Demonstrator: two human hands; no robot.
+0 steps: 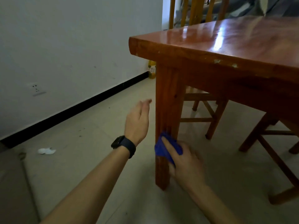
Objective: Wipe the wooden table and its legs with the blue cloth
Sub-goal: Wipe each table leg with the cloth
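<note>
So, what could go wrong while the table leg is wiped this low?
The blue cloth is bunched small under the right hand, so it may miss parts of the table leg. Lower down, it could pick up dirt from the floor. Standing up, the person might bump the chipped table edge.

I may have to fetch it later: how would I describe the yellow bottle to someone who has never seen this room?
Start at the reddish wooden table and find the corner leg with the blue cloth pressed against it. Behind that leg, at the foot of the white wall, stands the bottle. It is yellow with a pale label, unlike the brown wood around it.
</note>
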